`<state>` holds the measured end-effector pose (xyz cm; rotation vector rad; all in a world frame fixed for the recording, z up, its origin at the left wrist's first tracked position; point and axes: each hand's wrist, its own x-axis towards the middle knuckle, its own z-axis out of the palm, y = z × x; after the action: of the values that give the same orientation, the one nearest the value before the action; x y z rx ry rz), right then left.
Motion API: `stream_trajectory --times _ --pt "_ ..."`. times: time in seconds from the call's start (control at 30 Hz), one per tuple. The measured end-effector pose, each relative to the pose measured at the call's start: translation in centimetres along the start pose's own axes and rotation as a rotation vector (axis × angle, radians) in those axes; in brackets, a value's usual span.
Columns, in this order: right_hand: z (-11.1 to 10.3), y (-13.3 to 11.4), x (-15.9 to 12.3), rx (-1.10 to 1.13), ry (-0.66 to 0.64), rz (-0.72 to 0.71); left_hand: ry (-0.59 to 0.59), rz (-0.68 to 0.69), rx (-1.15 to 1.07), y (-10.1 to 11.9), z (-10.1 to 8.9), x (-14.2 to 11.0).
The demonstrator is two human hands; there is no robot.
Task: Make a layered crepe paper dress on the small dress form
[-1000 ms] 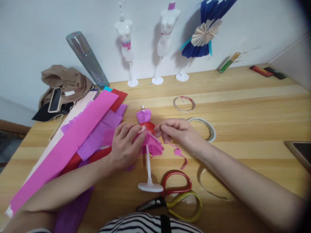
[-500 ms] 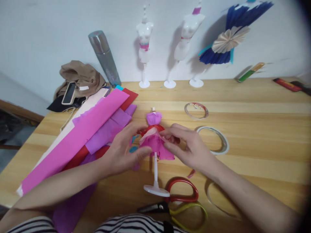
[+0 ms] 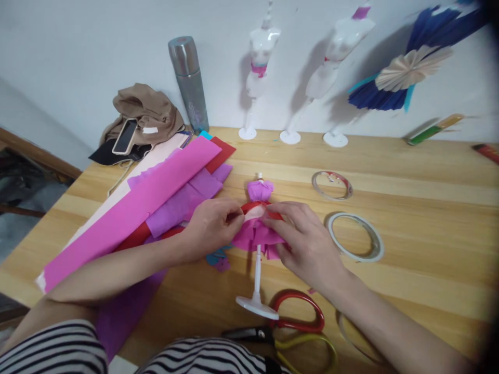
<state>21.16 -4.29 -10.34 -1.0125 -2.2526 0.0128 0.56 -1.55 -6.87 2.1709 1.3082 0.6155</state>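
Note:
A small white mannequin [image 3: 257,270] on a round base stands before me, dressed in crepe paper. Its top [image 3: 260,190] is purple, a red band [image 3: 249,206] circles the waist, and the skirt [image 3: 255,234] is bright pink. Across the skirt's upper front lies a pale pink paper strip [image 3: 255,212]. My left hand [image 3: 214,223] pinches the strip's left end between thumb and forefinger. At its right end, the thumb and fingers of my right hand [image 3: 306,236] close on the paper against the waist, partly hiding it.
Scissors [image 3: 297,327] with red and yellow handles lie near the base. Tape rolls [image 3: 380,249] are to the right, coloured paper sheets [image 3: 132,218] to the left. Along the wall stand a flask [image 3: 191,93], more mannequins [image 3: 263,54] and a blue paper dress [image 3: 384,98].
My left hand has gone from spread fingers beside the skirt to a pinch on the pale strip. My right hand stays at the waist. The view has shifted slightly left.

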Motion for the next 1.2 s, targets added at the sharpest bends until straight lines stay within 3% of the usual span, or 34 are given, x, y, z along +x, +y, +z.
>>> stream_trajectory --times 0.27,0.57,0.87,1.07,1.2 --pt "0.7 0.1 -0.1 -0.033 0.042 -0.013 0.007 0.017 -0.028 0.9 0.6 0.2" --pt "0.7 0.2 -0.2 0.001 0.045 0.0 -0.018 0.075 -0.03 0.2 0.8 -0.1" --pt "1.0 0.0 -0.3 0.011 0.071 0.001 0.006 0.123 0.098 0.4 1.3 0.1" --pt "0.9 0.1 -0.3 0.008 0.099 0.042 0.093 0.284 0.272 0.2 1.5 -0.2" --pt "0.8 0.2 -0.3 0.005 0.108 0.036 0.083 0.262 0.251 0.5 1.4 -0.1"
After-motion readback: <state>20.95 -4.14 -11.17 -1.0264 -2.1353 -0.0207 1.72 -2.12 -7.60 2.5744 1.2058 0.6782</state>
